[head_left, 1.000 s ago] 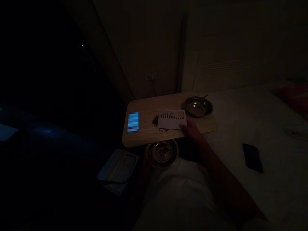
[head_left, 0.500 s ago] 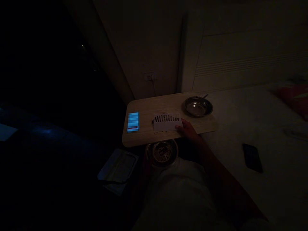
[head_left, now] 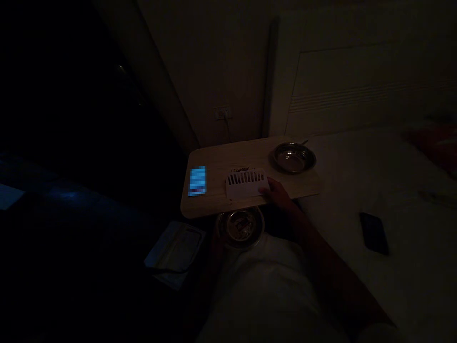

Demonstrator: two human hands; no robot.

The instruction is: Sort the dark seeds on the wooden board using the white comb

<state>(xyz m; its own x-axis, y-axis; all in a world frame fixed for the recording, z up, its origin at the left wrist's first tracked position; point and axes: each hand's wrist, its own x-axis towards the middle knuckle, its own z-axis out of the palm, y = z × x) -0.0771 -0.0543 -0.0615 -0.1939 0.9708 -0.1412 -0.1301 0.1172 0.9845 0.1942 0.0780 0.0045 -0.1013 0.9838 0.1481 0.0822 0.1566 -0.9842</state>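
The right hand [head_left: 273, 192] closes round the right end of the slotted tool [head_left: 244, 190], thumb on top, a grip that seems to leave the slots uncovered. The tool is over the table [head_left: 228, 155], with dark crumbs [head_left: 243, 169] along its far edge. The left hand [head_left: 217, 242] is a dim shape by the lower bowl [head_left: 258, 232]; I cannot tell its opening or hold. That bowl sits just below the near edge, perhaps to stay within reach, while the upper bowl [head_left: 303, 159] stands apart at the right
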